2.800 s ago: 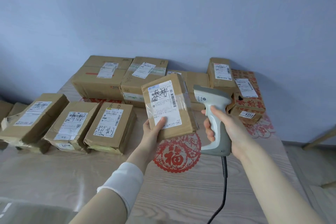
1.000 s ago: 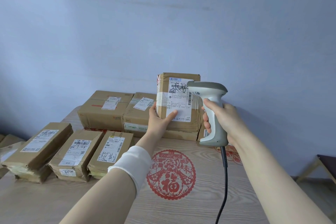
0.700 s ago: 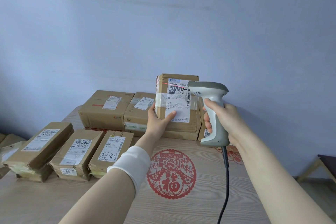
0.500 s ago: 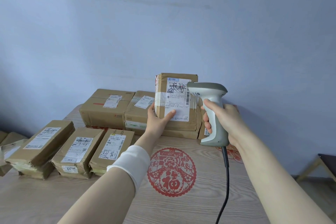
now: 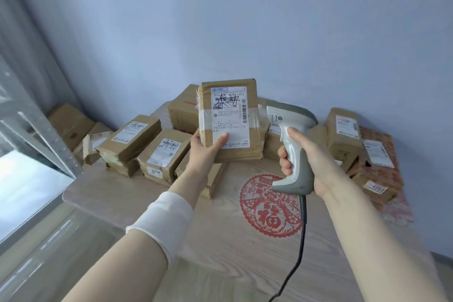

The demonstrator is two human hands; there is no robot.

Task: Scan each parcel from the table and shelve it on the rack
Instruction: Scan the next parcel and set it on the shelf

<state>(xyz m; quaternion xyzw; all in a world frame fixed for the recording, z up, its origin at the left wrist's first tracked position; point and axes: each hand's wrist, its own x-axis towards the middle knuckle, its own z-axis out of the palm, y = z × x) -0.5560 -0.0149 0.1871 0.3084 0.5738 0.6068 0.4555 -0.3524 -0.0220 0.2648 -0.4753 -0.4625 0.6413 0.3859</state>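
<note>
My left hand [image 5: 205, 152] grips a brown cardboard parcel [image 5: 230, 117] by its lower left corner and holds it upright above the table, white label facing me. My right hand [image 5: 309, 159] grips the handle of a grey barcode scanner [image 5: 291, 144]. The scanner sits just right of the parcel with its head pointing left, and its black cable hangs down over the table. Several more labelled parcels [image 5: 161, 154] lie on the wooden table [image 5: 220, 240] behind both hands.
A metal rack [image 5: 36, 135] with a perforated upright stands at the left edge, its shelf pale and bright. More boxes [image 5: 343, 135] are stacked at the back right on red patterned paper. A red paper-cut circle [image 5: 269, 206] lies on the table.
The view has swung left, so the rack has come into sight. My left hand has carried the parcel leftward, away from the scanner, which now sits lower and apart from the label.
</note>
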